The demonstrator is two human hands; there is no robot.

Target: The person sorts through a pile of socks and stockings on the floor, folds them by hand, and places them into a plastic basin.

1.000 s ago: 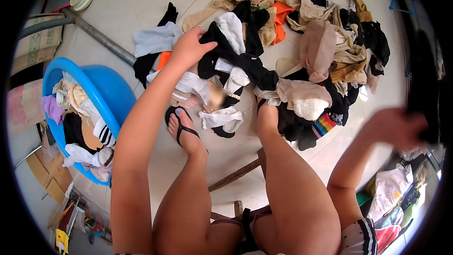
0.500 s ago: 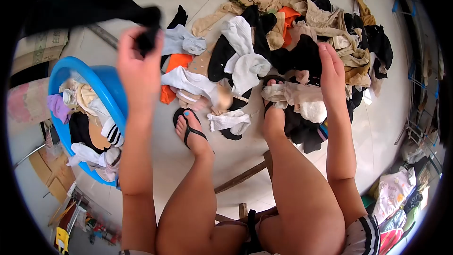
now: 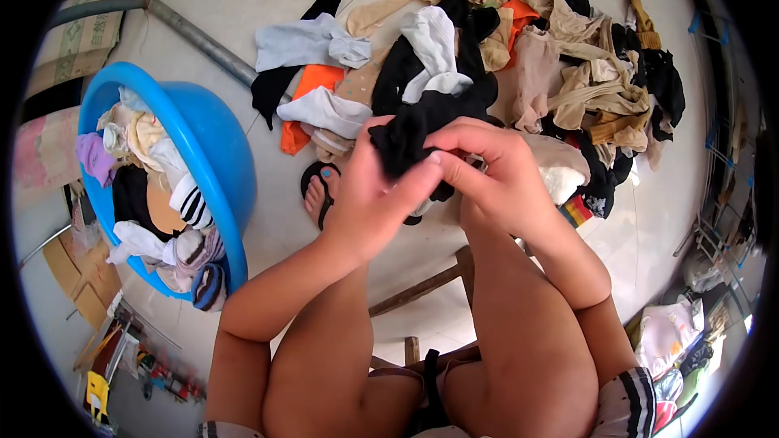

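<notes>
Bunched black fabric, which looks like a black sock (image 3: pixel 403 136), is between my two hands above my knees. My left hand (image 3: pixel 375 191) is closed around its lower left side. From the right, the thumb and fingers of my right hand (image 3: pixel 487 164) pinch its edge, close to the left fingertips. Behind the hands lies a heap of socks and stockings on the floor, with a white sock (image 3: pixel 430 40), a grey sock (image 3: pixel 296 42), an orange piece (image 3: pixel 316 81) and beige stockings (image 3: pixel 596 89). The hands hide part of the heap.
A blue basin (image 3: pixel 223 146) on the left holds several socks, including a striped one (image 3: pixel 195 209) and a purple one (image 3: pixel 96 158). A metal pole (image 3: pixel 195 36) lies behind it. A metal rack (image 3: pixel 722 219) and bags (image 3: pixel 669 328) stand on the right.
My left hand has come from the upper left to the middle, bringing the black sock. My right hand has moved left from the heap to meet it.
</notes>
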